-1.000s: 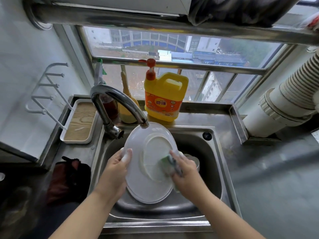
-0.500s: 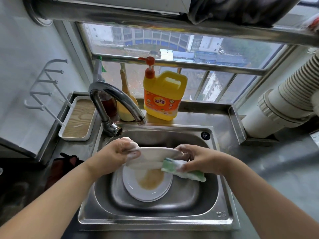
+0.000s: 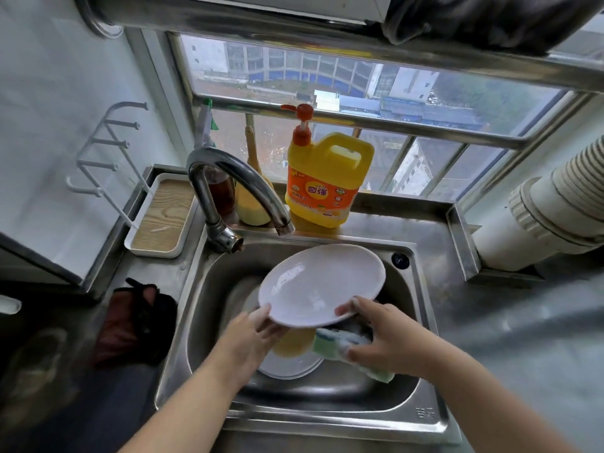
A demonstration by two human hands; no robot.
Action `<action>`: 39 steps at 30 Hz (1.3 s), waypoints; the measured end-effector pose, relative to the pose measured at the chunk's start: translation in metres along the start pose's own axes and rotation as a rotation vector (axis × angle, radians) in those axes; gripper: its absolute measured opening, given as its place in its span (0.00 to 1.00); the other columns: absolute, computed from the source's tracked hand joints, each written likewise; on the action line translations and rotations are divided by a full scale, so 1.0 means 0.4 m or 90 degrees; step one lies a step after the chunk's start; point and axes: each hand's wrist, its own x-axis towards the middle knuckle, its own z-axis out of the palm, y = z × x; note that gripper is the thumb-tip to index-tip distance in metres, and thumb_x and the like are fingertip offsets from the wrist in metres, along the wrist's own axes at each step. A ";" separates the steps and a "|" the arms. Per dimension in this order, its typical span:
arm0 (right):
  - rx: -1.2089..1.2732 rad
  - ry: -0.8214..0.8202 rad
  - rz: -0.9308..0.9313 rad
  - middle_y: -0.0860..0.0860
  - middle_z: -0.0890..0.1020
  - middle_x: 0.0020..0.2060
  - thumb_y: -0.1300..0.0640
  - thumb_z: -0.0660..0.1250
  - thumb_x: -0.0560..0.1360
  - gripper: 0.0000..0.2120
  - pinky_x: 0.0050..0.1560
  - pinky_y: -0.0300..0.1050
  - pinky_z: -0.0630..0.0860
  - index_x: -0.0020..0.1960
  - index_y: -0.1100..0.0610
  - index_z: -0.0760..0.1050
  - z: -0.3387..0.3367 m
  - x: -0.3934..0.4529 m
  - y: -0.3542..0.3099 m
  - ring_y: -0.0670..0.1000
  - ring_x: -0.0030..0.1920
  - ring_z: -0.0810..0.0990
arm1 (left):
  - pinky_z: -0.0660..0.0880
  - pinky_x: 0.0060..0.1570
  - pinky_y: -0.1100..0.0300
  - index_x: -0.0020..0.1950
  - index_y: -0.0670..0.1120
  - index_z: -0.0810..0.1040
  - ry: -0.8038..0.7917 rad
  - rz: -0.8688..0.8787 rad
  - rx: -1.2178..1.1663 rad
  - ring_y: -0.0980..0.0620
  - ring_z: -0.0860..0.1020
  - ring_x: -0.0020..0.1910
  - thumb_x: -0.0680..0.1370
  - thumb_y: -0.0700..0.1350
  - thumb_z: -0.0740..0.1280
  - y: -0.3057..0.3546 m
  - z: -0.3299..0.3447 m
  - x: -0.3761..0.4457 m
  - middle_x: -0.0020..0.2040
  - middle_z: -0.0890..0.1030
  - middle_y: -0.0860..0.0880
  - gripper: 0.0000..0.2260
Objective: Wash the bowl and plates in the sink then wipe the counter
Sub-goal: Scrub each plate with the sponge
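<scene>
Head view: we hold a white plate [image 3: 322, 284] over the sink [image 3: 421, 325], left hand [image 3: 248, 341] gripping its rim, right hand [image 3: 385, 338] clutching the sponge [image 3: 340, 346]; rinsing under the faucet [image 3: 238, 181] likely next.

Two bare arms come up from the bottom of the picture. No sleeves cover them as far as can be seen, from the wrists down to the picture's edge. The bare left hand [image 3: 248, 335] has no ring, no glove and no watch. The bare right hand [image 3: 385, 338] is plain too, with no ring, no glove and no band on the wrist. The fingernails look short. A little white foam sits on the right thumb tip.
</scene>
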 end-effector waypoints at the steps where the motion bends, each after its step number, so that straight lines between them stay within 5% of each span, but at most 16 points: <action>1: 0.013 -0.006 0.007 0.43 0.80 0.51 0.41 0.68 0.63 0.25 0.52 0.36 0.78 0.59 0.45 0.71 0.005 -0.006 0.009 0.39 0.48 0.80 | 0.81 0.44 0.56 0.67 0.35 0.69 0.011 -0.017 0.013 0.45 0.81 0.48 0.81 0.39 0.60 -0.004 0.013 0.003 0.53 0.81 0.39 0.16; 6: 0.049 -0.008 0.043 0.43 0.81 0.51 0.51 0.71 0.67 0.21 0.51 0.31 0.75 0.59 0.43 0.72 0.031 -0.033 0.058 0.38 0.48 0.80 | 0.80 0.32 0.61 0.58 0.32 0.74 0.049 -0.029 0.124 0.44 0.80 0.42 0.75 0.27 0.59 0.004 0.027 0.019 0.48 0.81 0.37 0.13; 11: 0.056 -0.041 0.056 0.38 0.79 0.51 0.51 0.70 0.67 0.26 0.50 0.27 0.72 0.63 0.39 0.69 0.052 -0.029 0.070 0.37 0.48 0.79 | 0.79 0.28 0.59 0.53 0.36 0.73 0.121 -0.050 0.183 0.41 0.79 0.44 0.75 0.26 0.59 0.002 0.000 0.044 0.49 0.79 0.36 0.11; 14: 0.038 -0.079 0.098 0.38 0.78 0.54 0.51 0.70 0.68 0.29 0.54 0.30 0.74 0.67 0.40 0.67 0.043 -0.040 0.103 0.38 0.52 0.79 | 0.79 0.35 0.52 0.52 0.39 0.75 0.164 -0.041 0.255 0.38 0.78 0.51 0.75 0.27 0.60 0.016 -0.047 0.063 0.52 0.79 0.36 0.11; 18: 0.099 -0.050 0.158 0.40 0.80 0.55 0.53 0.70 0.70 0.22 0.46 0.31 0.77 0.63 0.43 0.73 0.011 -0.067 0.146 0.37 0.49 0.80 | 0.78 0.52 0.44 0.54 0.40 0.76 0.196 -0.022 0.342 0.39 0.79 0.52 0.76 0.29 0.60 0.030 -0.103 0.067 0.50 0.80 0.39 0.11; 26: 0.207 0.259 0.241 0.47 0.80 0.53 0.46 0.70 0.72 0.20 0.51 0.43 0.78 0.62 0.47 0.72 0.054 0.016 0.163 0.44 0.48 0.80 | 0.75 0.56 0.43 0.56 0.41 0.72 0.220 0.000 0.309 0.39 0.76 0.56 0.79 0.30 0.56 0.021 -0.135 0.070 0.54 0.78 0.40 0.11; 39: 0.049 0.243 0.317 0.52 0.77 0.55 0.52 0.72 0.71 0.26 0.43 0.42 0.75 0.66 0.53 0.67 0.051 0.195 0.212 0.50 0.47 0.76 | 0.75 0.54 0.47 0.56 0.42 0.73 0.211 -0.006 0.282 0.43 0.77 0.51 0.79 0.32 0.57 0.019 -0.173 0.100 0.51 0.79 0.41 0.10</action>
